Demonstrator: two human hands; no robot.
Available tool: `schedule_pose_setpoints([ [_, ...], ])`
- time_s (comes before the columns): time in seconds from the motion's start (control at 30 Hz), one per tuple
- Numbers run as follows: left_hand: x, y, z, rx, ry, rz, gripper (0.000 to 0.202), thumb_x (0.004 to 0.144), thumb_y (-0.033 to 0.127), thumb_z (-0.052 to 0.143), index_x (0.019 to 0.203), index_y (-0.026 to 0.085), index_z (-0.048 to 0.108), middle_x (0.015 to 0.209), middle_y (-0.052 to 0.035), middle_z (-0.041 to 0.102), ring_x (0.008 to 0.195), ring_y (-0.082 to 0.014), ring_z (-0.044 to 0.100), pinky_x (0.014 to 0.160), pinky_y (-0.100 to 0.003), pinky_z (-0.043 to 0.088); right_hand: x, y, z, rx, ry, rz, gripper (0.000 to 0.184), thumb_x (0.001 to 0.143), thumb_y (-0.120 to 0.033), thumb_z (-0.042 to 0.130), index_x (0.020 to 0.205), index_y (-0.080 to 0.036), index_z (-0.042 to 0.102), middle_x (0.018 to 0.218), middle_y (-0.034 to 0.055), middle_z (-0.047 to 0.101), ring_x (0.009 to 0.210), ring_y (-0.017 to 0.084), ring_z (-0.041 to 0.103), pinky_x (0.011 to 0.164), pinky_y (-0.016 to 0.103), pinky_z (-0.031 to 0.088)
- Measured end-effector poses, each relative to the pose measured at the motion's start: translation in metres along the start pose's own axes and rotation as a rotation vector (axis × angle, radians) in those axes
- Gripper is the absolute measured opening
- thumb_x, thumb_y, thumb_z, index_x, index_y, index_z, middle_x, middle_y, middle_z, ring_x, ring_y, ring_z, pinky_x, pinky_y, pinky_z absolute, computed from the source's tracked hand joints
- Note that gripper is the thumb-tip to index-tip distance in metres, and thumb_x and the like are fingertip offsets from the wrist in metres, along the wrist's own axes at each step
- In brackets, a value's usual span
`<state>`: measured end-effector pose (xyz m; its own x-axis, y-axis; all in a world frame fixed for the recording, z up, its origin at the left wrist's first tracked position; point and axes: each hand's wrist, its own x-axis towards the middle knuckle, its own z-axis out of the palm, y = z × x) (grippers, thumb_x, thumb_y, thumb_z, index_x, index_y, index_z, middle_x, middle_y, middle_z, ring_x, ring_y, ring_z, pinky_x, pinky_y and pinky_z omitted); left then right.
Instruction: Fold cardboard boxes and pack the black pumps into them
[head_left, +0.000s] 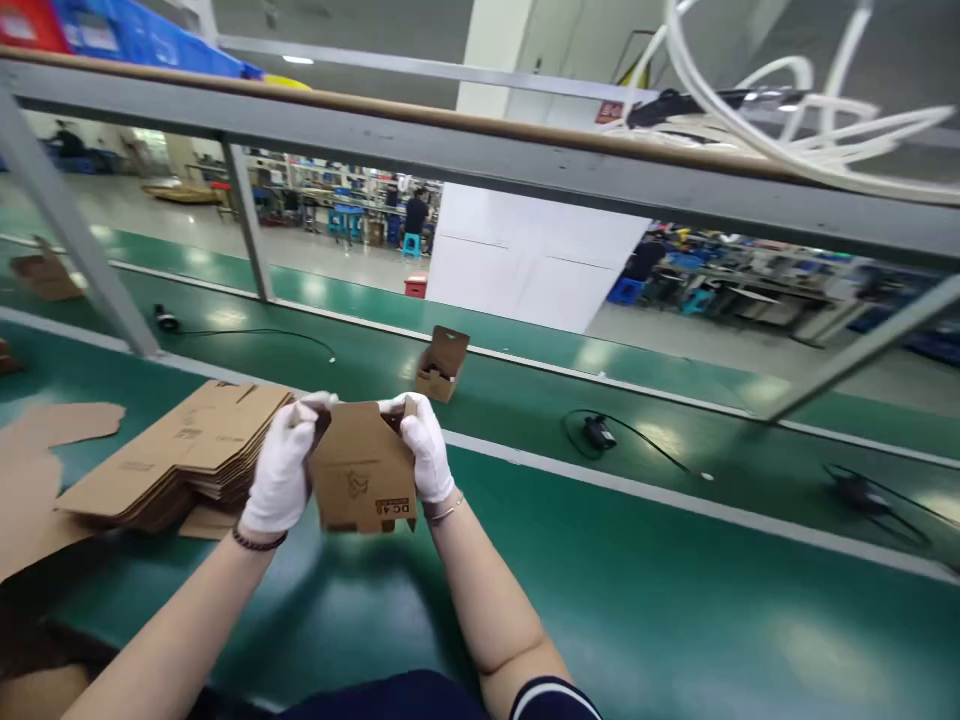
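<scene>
Both of my hands wear white gloves and hold a brown cardboard box (364,465), partly folded, above the green work surface. My left hand (281,465) grips its left upper edge, fingers closed around a flap. On the other side, my right hand (426,448) pinches the right upper edge. The panel facing me carries a small drawing and dark print that reads upside down. Left of my left hand lies a stack of flat cardboard box blanks (187,450). The inside of the held box is mostly hidden from view.
An open small carton (442,362) stands on the belt beyond my hands. Black cabled devices lie there too, one at left (166,320) and one at right (598,432). A metal shelf beam (480,150) crosses overhead, bearing white cables (810,150). Loose cardboard (37,470) lies far left.
</scene>
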<state>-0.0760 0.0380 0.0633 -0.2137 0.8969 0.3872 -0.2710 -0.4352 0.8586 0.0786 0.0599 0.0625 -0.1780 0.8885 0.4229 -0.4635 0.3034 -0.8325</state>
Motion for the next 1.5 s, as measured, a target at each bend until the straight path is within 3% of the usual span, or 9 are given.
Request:
schedule_pose_setpoints([
  [0.1,-0.004,0.003,-0.002,-0.139,-0.070,-0.020,0.050,0.059,0.059,0.080,0.073,0.019,0.053,0.062,0.0037,0.056,0.059,-0.0122,0.057,0.056,-0.023,0.047,-0.006,0.004,-0.005,0.072,0.140,0.047,0.048,0.077,-0.061,0.063,0.108,-0.027,0.048,0.083,-0.0022,0.062,0.077,0.016,0.062,0.085,0.037,0.052],
  [0.23,0.002,0.008,-0.005,-0.065,0.013,0.077,0.045,0.064,0.058,0.078,0.078,0.018,0.060,0.048,0.0073,0.050,0.045,-0.0090,0.049,0.047,-0.021,0.042,-0.013,0.006,-0.005,-0.110,0.042,0.041,0.059,0.079,-0.072,0.055,0.115,-0.026,0.052,0.118,0.0052,0.062,0.109,0.021,0.059,0.095,0.039,0.049],
  [0.33,0.010,0.007,-0.004,0.076,0.060,0.162,0.039,0.067,0.052,0.079,0.086,0.020,0.066,0.066,0.0028,0.063,0.061,-0.0117,0.059,0.059,-0.023,0.049,-0.020,0.005,-0.004,-0.292,0.001,0.001,0.063,0.081,-0.074,0.048,0.113,-0.021,0.059,0.127,0.0099,0.059,0.117,0.025,0.057,0.099,0.040,0.047],
  [0.5,0.007,-0.004,0.006,0.357,-0.232,0.034,0.048,0.083,0.061,0.055,0.102,0.019,0.068,0.132,-0.0120,0.059,0.120,-0.0286,0.055,0.105,-0.043,0.041,-0.027,-0.002,-0.010,-0.605,0.218,-0.248,0.038,0.087,-0.056,0.055,0.088,-0.019,0.064,0.127,0.0129,0.058,0.117,0.026,0.056,0.105,0.042,0.041],
  [0.73,-0.011,0.000,0.027,0.617,-0.088,0.322,0.020,0.086,0.035,0.051,0.085,0.019,0.063,0.122,-0.0108,0.063,0.113,-0.0243,0.059,0.104,-0.042,0.044,-0.036,-0.008,-0.014,-0.795,0.257,-0.430,0.024,0.093,-0.030,0.044,0.100,-0.018,0.063,0.127,0.0142,0.060,0.115,0.025,0.059,0.100,0.049,0.046],
  [0.93,-0.012,0.012,0.025,0.732,-0.222,0.354,0.037,0.091,0.036,0.041,0.063,0.019,0.058,0.116,-0.0117,0.065,0.109,-0.0235,0.061,0.101,-0.040,0.046,-0.035,-0.013,-0.021,-0.801,0.189,-0.517,0.027,0.090,-0.025,0.046,0.066,-0.021,0.057,0.095,0.0064,0.066,0.108,0.027,0.062,0.093,0.052,0.050],
  [1.1,-0.011,0.018,0.013,0.795,-0.482,0.178,0.064,0.059,0.051,0.081,0.113,0.021,0.064,0.140,-0.0139,0.046,0.125,-0.0323,0.050,0.108,-0.046,0.042,-0.031,-0.016,-0.030,-0.813,0.178,-0.473,0.020,0.090,-0.037,0.053,0.086,-0.020,0.063,0.122,0.0113,0.063,0.112,0.028,0.061,0.097,0.051,0.048],
  [1.3,0.008,0.012,-0.014,0.341,-0.075,-0.109,0.059,0.069,0.053,0.074,0.117,0.020,0.065,0.132,-0.0105,0.057,0.124,-0.0319,0.053,0.109,-0.045,0.041,-0.010,-0.001,-0.056,-0.546,0.377,-0.089,0.051,0.091,-0.051,0.045,0.131,-0.020,0.049,0.139,0.0136,0.053,0.127,0.025,0.052,0.101,0.047,0.046],
  [1.5,0.013,0.004,-0.020,-0.034,0.099,-0.172,0.055,0.073,0.047,0.072,0.122,0.025,0.062,0.127,-0.0050,0.065,0.128,-0.0294,0.051,0.103,-0.040,0.049,-0.003,0.009,-0.060,-0.505,0.135,0.212,0.051,0.075,-0.037,0.060,0.121,-0.016,0.057,0.119,0.0112,0.067,0.107,0.024,0.064,0.088,0.039,0.054],
])
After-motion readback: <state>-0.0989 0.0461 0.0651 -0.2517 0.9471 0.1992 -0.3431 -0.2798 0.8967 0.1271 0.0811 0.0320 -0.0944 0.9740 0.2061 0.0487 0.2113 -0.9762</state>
